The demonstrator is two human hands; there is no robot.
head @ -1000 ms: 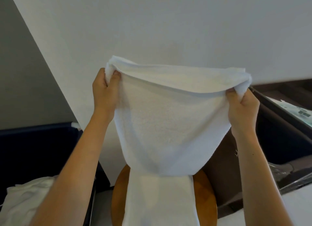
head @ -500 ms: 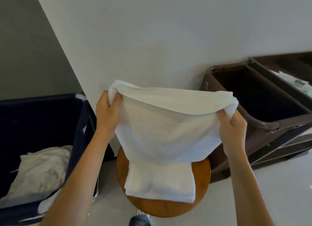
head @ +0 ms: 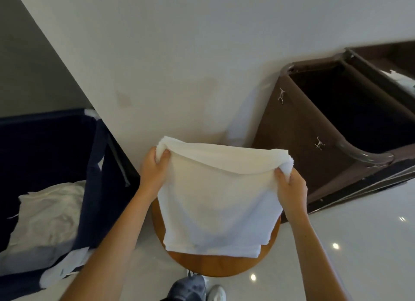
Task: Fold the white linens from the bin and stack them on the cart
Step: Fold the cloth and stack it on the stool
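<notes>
Head view: left hand point(head: 155, 168) and right hand point(head: 289, 186) each pinch a top corner of 1 half-folded towel point(head: 220, 201) over the stool point(head: 215, 264); linens point(head: 49, 213) lie in the bin point(head: 94, 156), and stacking on the cart point(head: 314, 143) looks not yet done.

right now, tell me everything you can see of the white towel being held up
The white towel looks like thick, soft terry cloth. It is folded over, and its doubled top edge sags between the left hand and the right hand, each pinching an upper corner. It hangs as a rough square, and its layered lower edge seemingly rests on the round wooden stool beneath. No stains show.
</notes>
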